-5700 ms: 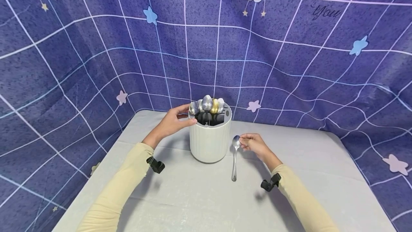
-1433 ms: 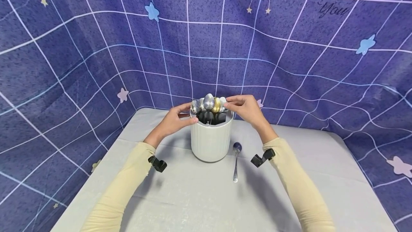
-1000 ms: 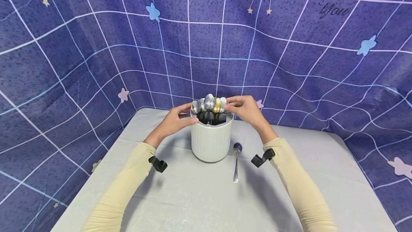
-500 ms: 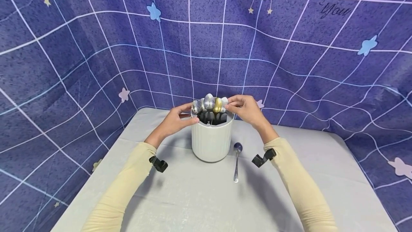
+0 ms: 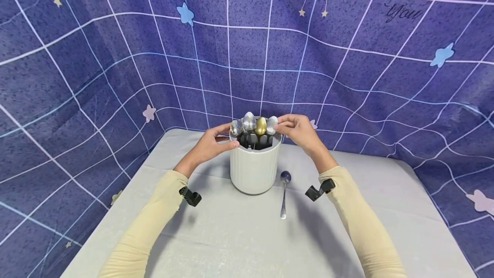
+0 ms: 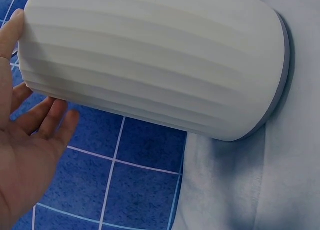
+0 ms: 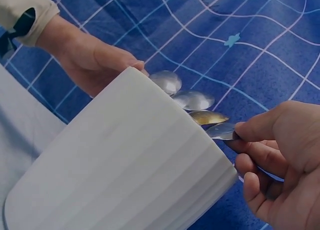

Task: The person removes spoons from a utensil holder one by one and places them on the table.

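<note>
A white ribbed utensil holder [image 5: 254, 170] stands upright on the table, with the bowls of several spoons showing above its rim. My left hand [image 5: 210, 147] grips the holder's left side at the rim, thumb in front and fingers behind; in the left wrist view its fingers [image 6: 50, 117] lie along the pale wall. At the right of the opening, my right hand [image 5: 302, 132] pinches a silver spoon [image 5: 272, 124] by its bowl between thumb and fingers. Beside it is a gold spoon [image 5: 261, 126]. The spoon handles are mostly hidden inside the dark opening.
Another silver spoon [image 5: 284, 192] lies on the table to the right of the holder, bowl away from me. A light grey cloth covers the table [image 5: 231, 235]. Behind hangs a purple-blue curtain [image 5: 247, 46] with a grid and stars.
My right hand left the spoon on the table and rose to the holder. There it now pinches a silver spoon, shifted slightly right, away from the gold one. My left hand stayed put.
</note>
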{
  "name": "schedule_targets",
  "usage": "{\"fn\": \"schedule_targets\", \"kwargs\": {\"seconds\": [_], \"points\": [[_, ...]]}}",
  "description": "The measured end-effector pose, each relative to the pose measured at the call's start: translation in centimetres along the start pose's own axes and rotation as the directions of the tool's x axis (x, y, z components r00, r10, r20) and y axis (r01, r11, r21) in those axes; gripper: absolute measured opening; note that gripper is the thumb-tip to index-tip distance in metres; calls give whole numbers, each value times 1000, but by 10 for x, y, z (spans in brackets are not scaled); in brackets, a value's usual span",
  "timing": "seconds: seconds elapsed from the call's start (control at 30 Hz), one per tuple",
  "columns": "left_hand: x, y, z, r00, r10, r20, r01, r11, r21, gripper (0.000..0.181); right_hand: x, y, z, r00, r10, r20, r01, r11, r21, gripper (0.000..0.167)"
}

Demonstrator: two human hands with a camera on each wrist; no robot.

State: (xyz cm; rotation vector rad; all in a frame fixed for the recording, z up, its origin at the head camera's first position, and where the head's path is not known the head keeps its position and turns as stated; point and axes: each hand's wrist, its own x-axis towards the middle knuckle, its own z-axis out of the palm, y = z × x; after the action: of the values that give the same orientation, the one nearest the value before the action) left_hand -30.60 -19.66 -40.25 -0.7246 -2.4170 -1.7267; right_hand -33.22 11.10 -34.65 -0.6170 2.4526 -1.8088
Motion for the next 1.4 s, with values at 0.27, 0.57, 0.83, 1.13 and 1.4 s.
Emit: {"fn": "schedule_targets", "kwargs": {"seconds": [0.27, 0.57, 0.83, 1.13, 1.4], "points": [[-2, 0, 0, 1000, 4, -4, -4, 1000, -1, 66, -2, -1, 0, 1000, 3, -10, -2, 998, 56, 24], [-2, 1, 0, 1000, -14, -4, 14, 1000, 16, 67, -5, -7, -3, 999, 5, -45, 0, 994, 111, 23], [-3, 0, -1, 1000, -22, -1, 22, 1000, 14, 69, -5, -17, -5, 997, -42, -64, 48, 993, 107, 21], [-1, -1, 0, 1000, -6, -2, 6, 1000, 13, 68, -5, -34, -11, 991, -92, -99, 96, 995, 36, 19], [-1, 0, 0, 1000, 5, 2, -5, 1000, -31, 65, -6, -53, -17, 986, -130, -103, 135, 990, 36, 20]]}}
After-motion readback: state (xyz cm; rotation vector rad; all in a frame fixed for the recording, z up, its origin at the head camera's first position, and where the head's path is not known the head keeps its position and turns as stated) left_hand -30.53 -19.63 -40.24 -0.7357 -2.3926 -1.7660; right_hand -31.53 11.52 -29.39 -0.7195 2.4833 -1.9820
